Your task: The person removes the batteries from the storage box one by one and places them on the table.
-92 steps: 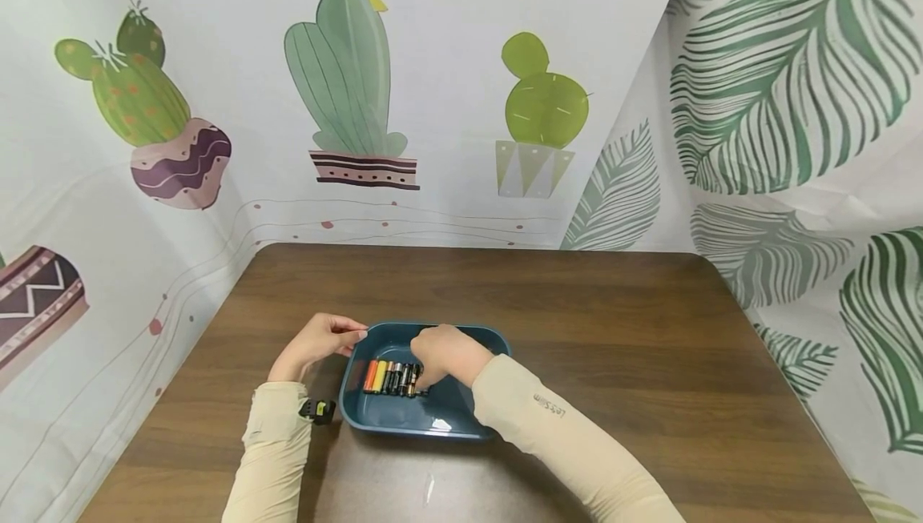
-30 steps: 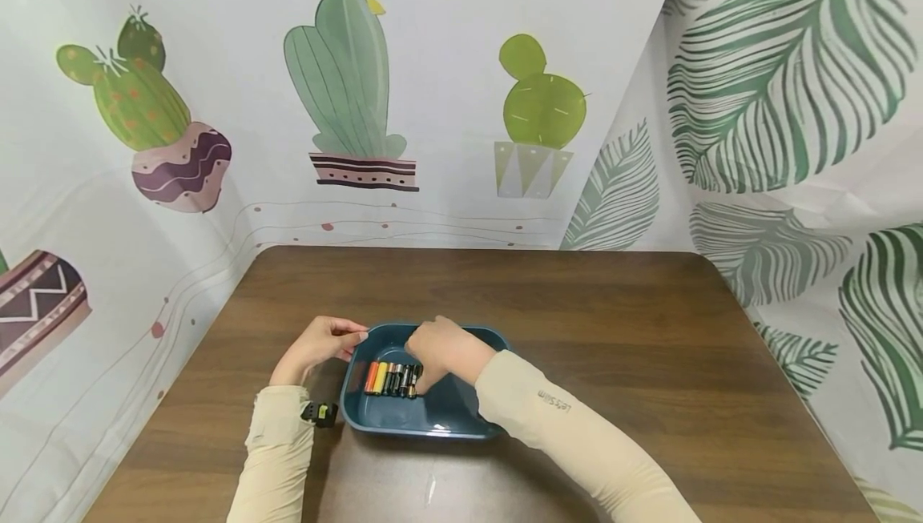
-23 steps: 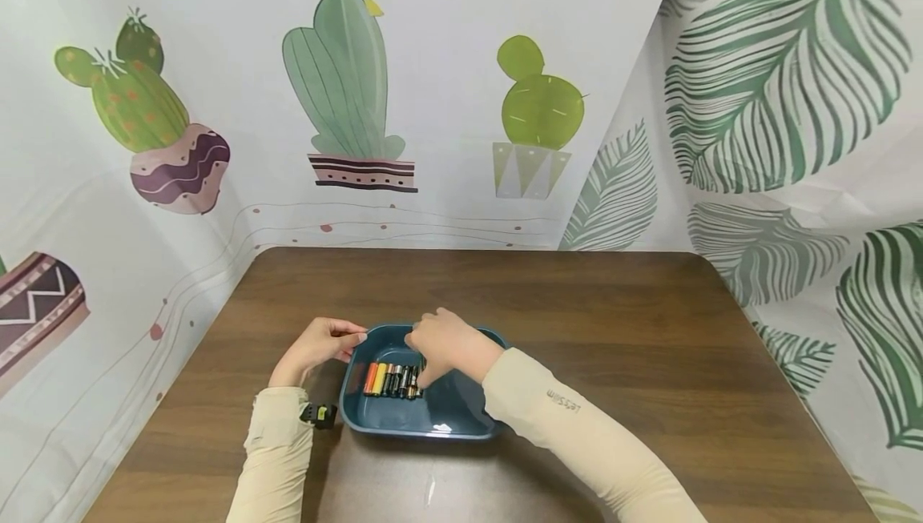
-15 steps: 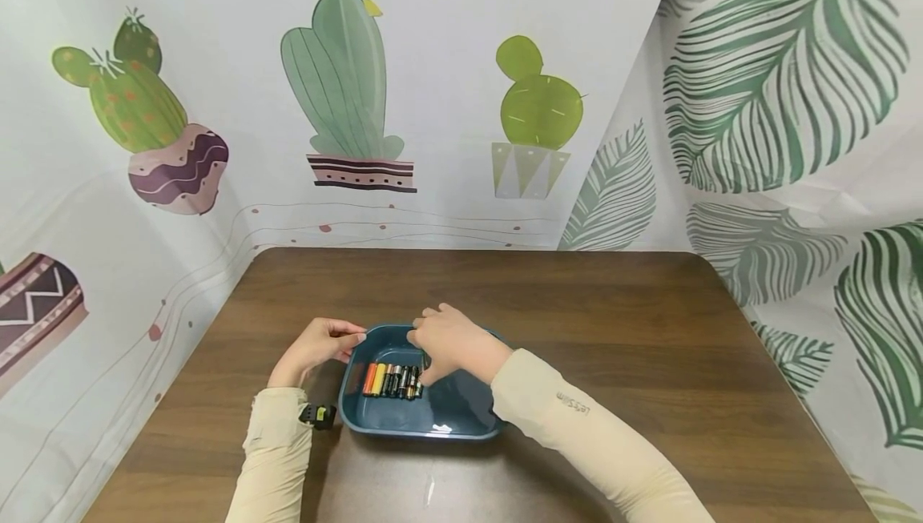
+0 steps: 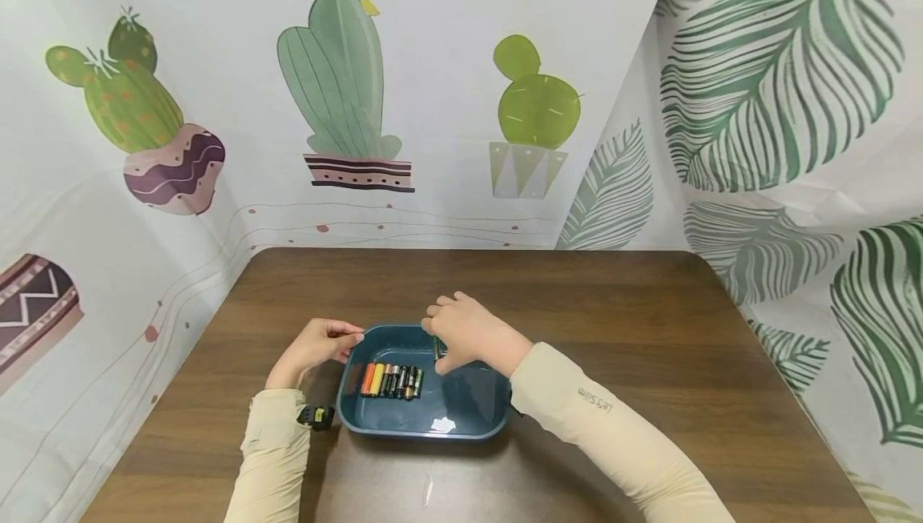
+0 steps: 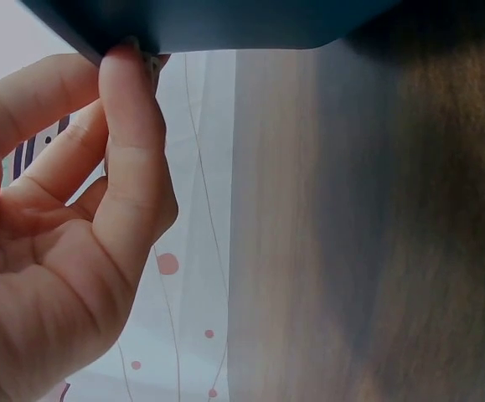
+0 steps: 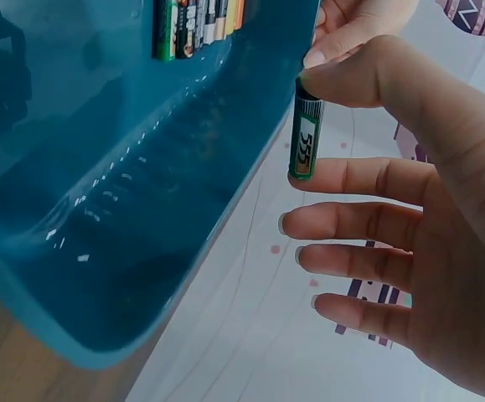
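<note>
My right hand (image 5: pixel 467 329) is raised over the back of a blue plastic basin (image 5: pixel 461 427). Between its thumb and index finger it pinches a green and black battery (image 7: pixel 306 134) by the two ends; the other fingers are spread. A row of several batteries (image 5: pixel 392 380), orange and yellow at the left and mostly black to the right, lies side by side on the basin floor. My left hand (image 5: pixel 317 347) pinches the rim at the basin's back left corner with thumb and fingertips, also visible as the left hand (image 6: pixel 66 209) in the left wrist view.
The basin stands on a brown wooden table (image 5: pixel 613 331). Behind and beside the table hangs a white cloth (image 5: pixel 447 90) printed with cacti and leaves. A black wrist device (image 5: pixel 315 417) sits by the left sleeve, close to the basin's left wall.
My right hand has lifted from the right end of the battery row, moving up and to the right with a battery pinched in it. The left hand stays on the rim.
</note>
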Demonstrator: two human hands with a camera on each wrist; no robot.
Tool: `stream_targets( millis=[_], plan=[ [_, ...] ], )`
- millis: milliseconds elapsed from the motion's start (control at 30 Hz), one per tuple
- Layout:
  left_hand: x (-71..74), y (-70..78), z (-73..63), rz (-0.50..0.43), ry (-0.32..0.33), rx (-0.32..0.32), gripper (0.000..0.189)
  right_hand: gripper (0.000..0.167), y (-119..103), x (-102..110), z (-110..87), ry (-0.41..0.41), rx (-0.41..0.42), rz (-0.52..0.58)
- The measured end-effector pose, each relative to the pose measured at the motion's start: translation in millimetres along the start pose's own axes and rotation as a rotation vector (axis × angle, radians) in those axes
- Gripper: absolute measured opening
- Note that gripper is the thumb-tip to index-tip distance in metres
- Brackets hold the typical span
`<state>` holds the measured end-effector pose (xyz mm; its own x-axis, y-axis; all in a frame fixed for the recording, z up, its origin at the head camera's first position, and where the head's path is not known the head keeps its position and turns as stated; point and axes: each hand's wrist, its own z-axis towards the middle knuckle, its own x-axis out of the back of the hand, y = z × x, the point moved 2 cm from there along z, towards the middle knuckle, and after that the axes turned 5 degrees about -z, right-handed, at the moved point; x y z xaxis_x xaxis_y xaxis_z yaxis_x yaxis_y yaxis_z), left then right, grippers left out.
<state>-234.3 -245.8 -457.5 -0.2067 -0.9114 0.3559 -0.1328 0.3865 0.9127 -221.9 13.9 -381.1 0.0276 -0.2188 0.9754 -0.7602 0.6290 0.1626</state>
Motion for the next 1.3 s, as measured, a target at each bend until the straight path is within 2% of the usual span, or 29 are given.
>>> stream_targets(
  millis=[300, 533, 767, 1300],
  plan=[
    [0.7, 4.9, -2.5, 0.011, -0.010, -0.012, 0.027, 0.057, 14, 2, -12.0, 0.030, -0.014, 0.020],
    [1.7, 4.8, -1.4, 0.016, -0.005, -0.001, 0.025, 0.053, 24, 0, -22.6, 0.041, -0.036, -0.002],
    [1.2, 2.4, -0.4, 0.010, -0.016, -0.018, 0.027, 0.050, 32, -3, -34.4, 0.041, -0.032, 0.021],
    [0.1, -0.8, 0.6, 0.005, -0.022, -0.022, 0.027, 0.044, 58, -21, -67.4, 0.058, -0.074, 0.045]
  ],
)
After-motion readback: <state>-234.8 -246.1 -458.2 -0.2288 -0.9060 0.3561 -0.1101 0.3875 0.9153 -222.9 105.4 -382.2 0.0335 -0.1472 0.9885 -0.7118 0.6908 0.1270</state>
